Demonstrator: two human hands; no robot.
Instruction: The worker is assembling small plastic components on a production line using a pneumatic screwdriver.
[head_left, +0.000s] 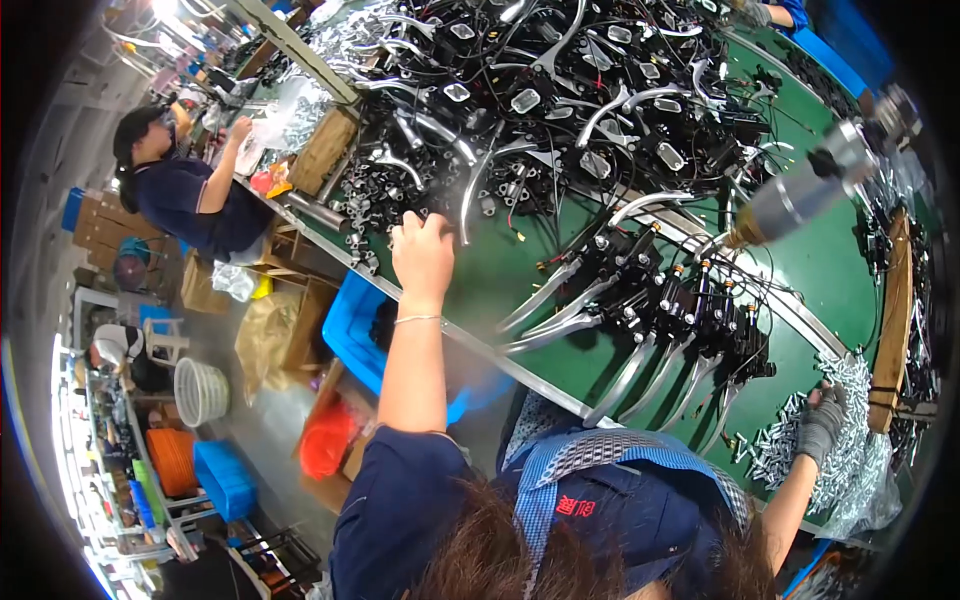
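My bare left hand (422, 258) reaches over the table's left edge to a heap of small black clamps (375, 205). Its fingers are bent down and closed, and their tips are hidden. At the far right my right hand (822, 428), in a grey glove, lies in a pile of silver screws (795, 455). Those fingers are curled, and what is in them cannot be made out. Between my hands stands a row of black brake lever assemblies (690, 305), with silver levers (650, 375) pointing toward me. Brass-coloured fittings show on several of them.
A power screwdriver (790, 200) hangs above the green table (480, 290) at the right. Many more lever assemblies (600, 110) with wires heap up at the back. A blue bin (355, 325) sits below the left edge. A co-worker (205, 195) works at far left.
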